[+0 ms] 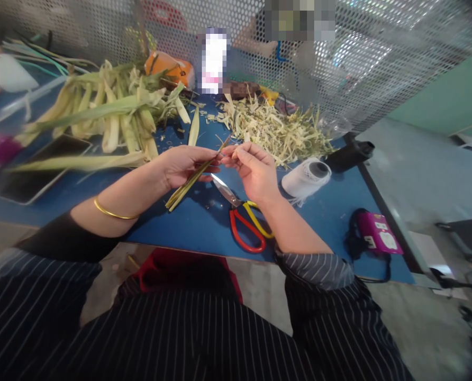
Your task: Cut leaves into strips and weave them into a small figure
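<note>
My left hand (180,165) is closed on a slim bundle of green-brown dried leaf strips (185,189), which slants from its lower left end up to my fingertips. At the bundle's upper tip, the thumb and fingers of my right hand (257,172) are pinched together; whatever is between them is too small to make out. Under the hands lie scissors (236,203) with one red and one yellow handle, their blades pointing up toward my left fingers. A cone of white thread (304,179) rests just right of my right wrist.
Long pale-green husks (111,116) are heaped at the left, beside a dark flat tablet-like object (33,174). Shredded strips (270,127) pile up behind my hands. A black cone (351,156) and a purple box (379,233) sit near the right table edge. Perforated metal mesh (363,58) stands behind.
</note>
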`<state>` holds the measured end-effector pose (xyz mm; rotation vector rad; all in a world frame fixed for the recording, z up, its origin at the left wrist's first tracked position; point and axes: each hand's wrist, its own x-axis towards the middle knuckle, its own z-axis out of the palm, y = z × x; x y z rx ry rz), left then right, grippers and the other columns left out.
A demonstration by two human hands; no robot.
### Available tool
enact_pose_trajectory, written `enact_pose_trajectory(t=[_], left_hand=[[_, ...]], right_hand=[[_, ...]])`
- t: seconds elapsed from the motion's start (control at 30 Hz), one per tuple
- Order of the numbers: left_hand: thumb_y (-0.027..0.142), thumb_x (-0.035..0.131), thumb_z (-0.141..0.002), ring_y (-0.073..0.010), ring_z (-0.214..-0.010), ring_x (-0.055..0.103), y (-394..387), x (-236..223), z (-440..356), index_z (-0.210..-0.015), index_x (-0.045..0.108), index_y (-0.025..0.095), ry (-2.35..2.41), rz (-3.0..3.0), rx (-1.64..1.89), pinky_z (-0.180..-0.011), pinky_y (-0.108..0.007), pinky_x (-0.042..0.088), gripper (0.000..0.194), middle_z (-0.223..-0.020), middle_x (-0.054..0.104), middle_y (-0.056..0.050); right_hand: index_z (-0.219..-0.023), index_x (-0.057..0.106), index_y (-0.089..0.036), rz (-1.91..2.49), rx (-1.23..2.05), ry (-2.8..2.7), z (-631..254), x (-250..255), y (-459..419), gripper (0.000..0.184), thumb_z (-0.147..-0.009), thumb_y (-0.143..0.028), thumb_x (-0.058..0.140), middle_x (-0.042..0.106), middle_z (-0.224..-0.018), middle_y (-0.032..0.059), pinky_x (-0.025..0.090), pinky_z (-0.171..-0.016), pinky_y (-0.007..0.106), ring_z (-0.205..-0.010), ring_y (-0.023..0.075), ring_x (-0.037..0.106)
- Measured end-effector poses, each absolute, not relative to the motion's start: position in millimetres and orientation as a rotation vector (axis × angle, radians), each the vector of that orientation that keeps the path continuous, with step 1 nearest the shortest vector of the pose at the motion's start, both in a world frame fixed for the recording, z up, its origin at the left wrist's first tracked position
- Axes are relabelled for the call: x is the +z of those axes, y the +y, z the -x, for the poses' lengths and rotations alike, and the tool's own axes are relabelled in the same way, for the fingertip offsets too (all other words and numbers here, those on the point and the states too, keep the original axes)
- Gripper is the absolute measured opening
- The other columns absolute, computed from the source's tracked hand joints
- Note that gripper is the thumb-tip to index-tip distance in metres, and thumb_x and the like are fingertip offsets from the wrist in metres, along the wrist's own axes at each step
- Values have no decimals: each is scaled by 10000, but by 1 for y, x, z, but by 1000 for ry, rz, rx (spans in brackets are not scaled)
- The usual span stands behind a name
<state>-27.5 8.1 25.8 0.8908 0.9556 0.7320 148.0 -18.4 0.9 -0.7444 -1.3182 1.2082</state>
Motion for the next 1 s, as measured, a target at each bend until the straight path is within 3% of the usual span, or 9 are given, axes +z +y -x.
enact_pose_trajectory(t=[0.23, 0.63, 0.8, 1.0], left_hand=[[131, 634, -759, -117, -731, 637, 13, 17, 28, -841, 724, 119, 847, -809, 648, -670, -213, 538, 122, -862, 715, -89], [142, 628, -778, -127, -691, 660, 10, 17, 23, -794, 733, 134, 903, -854, 692, -611, -216, 536, 106, -848, 723, -102], [168, 637, -786, -132, -696, 661, 12, 14, 22, -823, 732, 131, 911, -807, 720, -534, -188, 519, 109, -878, 725, -111], [156, 629, -799, -137, -705, 670, 9, 13, 18, -765, 713, 136, 997, -711, 823, -576, -195, 541, 94, -784, 717, -91]], right_hand=[[-769, 588, -221, 710, 1117, -1344, -146, -1, -17, 204, -865, -400, 578, 622, -758, -19, 511, -699, 271, -681, 101, 595], [-780, 518, -225, 884, 899, -1523, -142, 1, -22, 291, -904, -486, 489, 573, -712, -26, 497, -715, 260, -667, 96, 566], [-803, 520, -224, 912, 834, -1543, -140, 0, -23, 233, -924, -420, 481, 540, -656, -41, 476, -704, 255, -630, 92, 550], [-839, 602, -204, 1064, 807, -1599, -139, -8, -19, 134, -885, -316, 543, 595, -617, -44, 474, -687, 267, -611, 102, 582]])
